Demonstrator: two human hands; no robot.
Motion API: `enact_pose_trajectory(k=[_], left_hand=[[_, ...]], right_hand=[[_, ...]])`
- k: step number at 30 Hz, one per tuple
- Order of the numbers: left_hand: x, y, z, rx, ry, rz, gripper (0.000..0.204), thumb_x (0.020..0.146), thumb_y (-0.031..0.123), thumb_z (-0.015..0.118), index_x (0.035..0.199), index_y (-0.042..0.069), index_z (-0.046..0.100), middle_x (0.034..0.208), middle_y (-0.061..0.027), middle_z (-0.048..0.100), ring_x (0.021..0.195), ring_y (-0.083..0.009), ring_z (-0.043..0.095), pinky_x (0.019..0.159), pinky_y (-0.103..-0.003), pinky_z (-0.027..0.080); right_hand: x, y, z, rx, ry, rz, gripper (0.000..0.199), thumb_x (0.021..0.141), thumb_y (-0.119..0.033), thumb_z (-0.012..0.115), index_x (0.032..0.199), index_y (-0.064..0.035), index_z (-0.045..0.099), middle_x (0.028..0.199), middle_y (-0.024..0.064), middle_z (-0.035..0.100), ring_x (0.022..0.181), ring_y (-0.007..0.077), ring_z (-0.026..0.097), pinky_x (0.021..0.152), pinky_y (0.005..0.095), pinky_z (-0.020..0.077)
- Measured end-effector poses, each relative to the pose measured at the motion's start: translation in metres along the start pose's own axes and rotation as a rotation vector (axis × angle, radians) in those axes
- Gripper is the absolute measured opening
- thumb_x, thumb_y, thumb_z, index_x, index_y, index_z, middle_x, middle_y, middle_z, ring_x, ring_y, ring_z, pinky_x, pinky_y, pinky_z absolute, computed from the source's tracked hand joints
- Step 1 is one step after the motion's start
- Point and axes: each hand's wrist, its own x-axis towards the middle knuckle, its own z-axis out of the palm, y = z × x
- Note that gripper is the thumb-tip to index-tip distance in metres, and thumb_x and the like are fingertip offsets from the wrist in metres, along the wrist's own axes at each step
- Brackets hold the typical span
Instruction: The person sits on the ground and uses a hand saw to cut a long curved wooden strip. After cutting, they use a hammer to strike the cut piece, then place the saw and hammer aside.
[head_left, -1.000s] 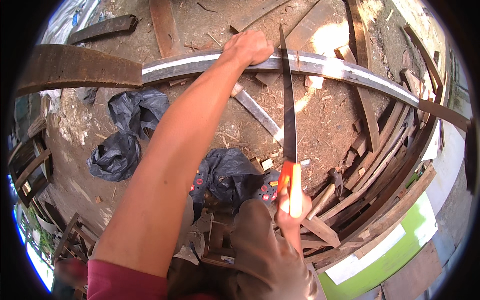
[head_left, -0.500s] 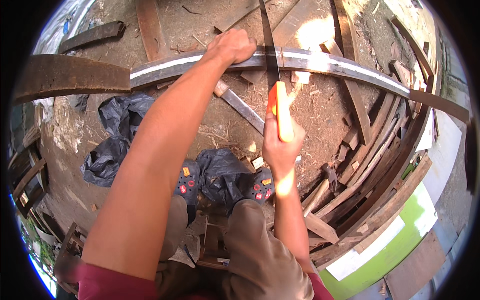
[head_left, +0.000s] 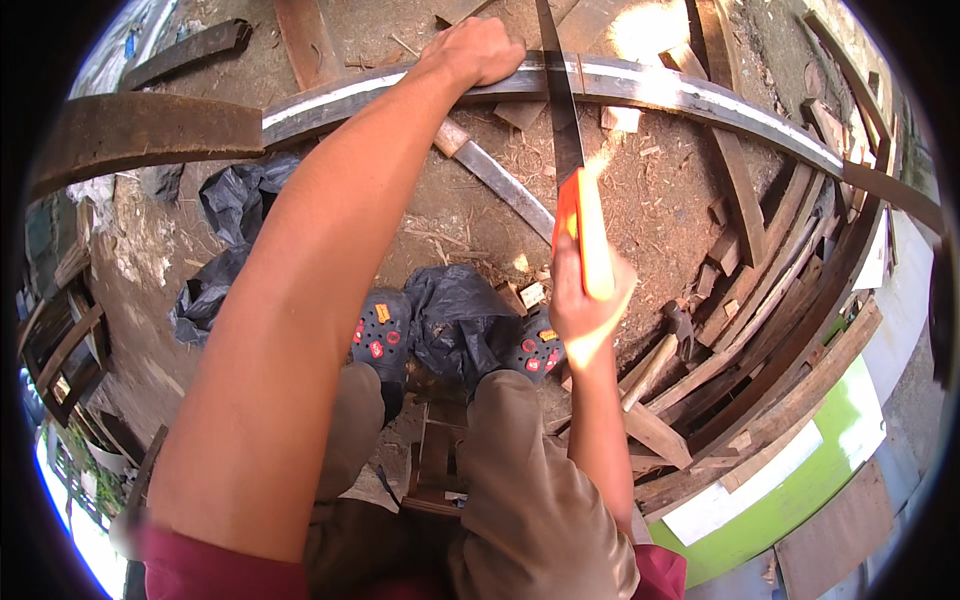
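A long curved wooden beam (head_left: pixel 690 98) with a white stripe along its upper face stretches across the far side. My left hand (head_left: pixel 475 50) is closed over this beam, left of its middle, pressing on its top edge. In my right hand (head_left: pixel 592 300) is a handsaw, gripped by its orange handle (head_left: pixel 596 245). The saw's dark blade (head_left: pixel 566 125) crosses the beam just right of my left hand, pointing away from me. A thin dark line marks the beam beside the blade. Whether the teeth have cut into the wood cannot be made out.
A machete (head_left: pixel 505 188) lies on the dirt floor beyond my feet. At right, a hammer (head_left: pixel 655 360) rests by stacked curved boards (head_left: pixel 790 390). Black plastic bags (head_left: pixel 455 315) lie between and left of my shoes. A brown curved board (head_left: pixel 150 135) meets the beam's left end.
The saw has been drawn back toward me, so more blade shows between beam and handle. My left hand stays on the beam. The whole view has shifted slightly.
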Motion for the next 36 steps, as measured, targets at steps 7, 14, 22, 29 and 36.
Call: enact_pose_trajectory(k=[7,14,22,29,36], left_hand=[[-0.012,0.019,-0.007,-0.028,-0.004,-0.079,0.047,0.093,0.035,0.045,0.116,0.005,0.072,0.126,-0.0173,0.068,0.118,-0.0359,0.064,0.102,-0.049,0.049],[-0.008,0.017,-0.013,-0.046,-0.037,-0.048,0.047,0.093,0.037,0.049,0.117,0.003,0.071,0.128,-0.0177,0.067,0.120,-0.0344,0.063,0.103,-0.047,0.048],[-0.007,0.024,-0.010,-0.086,-0.001,0.011,0.048,0.092,0.034,0.047,0.102,-0.005,0.072,0.115,-0.0283,0.069,0.110,-0.0428,0.067,0.098,-0.052,0.050],[-0.010,0.023,-0.010,-0.141,-0.024,-0.037,0.046,0.091,0.033,0.046,0.094,-0.005,0.071,0.109,-0.0276,0.071,0.104,-0.0414,0.068,0.097,-0.052,0.050],[-0.005,0.021,-0.012,-0.048,-0.003,-0.037,0.044,0.094,0.033,0.047,0.110,0.001,0.073,0.119,-0.0204,0.070,0.113,-0.0355,0.066,0.100,-0.048,0.050]], right_hand=[[-0.084,0.014,-0.043,0.132,-0.008,0.140,0.019,0.088,-0.002,0.056,0.089,0.0136,0.067,0.066,0.0131,0.064,0.059,0.0175,0.066,0.055,0.0302,0.0505],[-0.027,-0.002,-0.013,-0.181,-0.001,-0.128,0.006,0.089,0.000,0.064,0.087,0.0058,0.066,0.062,0.0086,0.059,0.052,0.0142,0.058,0.050,0.0302,0.0455],[0.040,-0.009,0.013,0.131,0.110,0.035,0.012,0.090,-0.001,0.059,0.081,0.0042,0.063,0.058,0.0043,0.055,0.048,0.0103,0.050,0.044,0.0303,0.0375],[-0.129,0.005,-0.065,-0.022,-0.071,0.059,0.025,0.087,-0.003,0.058,0.100,0.0173,0.066,0.085,0.0232,0.072,0.071,0.0275,0.070,0.074,0.0346,0.0549],[0.038,-0.008,0.013,0.169,0.105,0.016,0.017,0.090,-0.001,0.063,0.073,0.0012,0.060,0.055,0.0044,0.053,0.048,0.0083,0.050,0.044,0.0299,0.0372]])
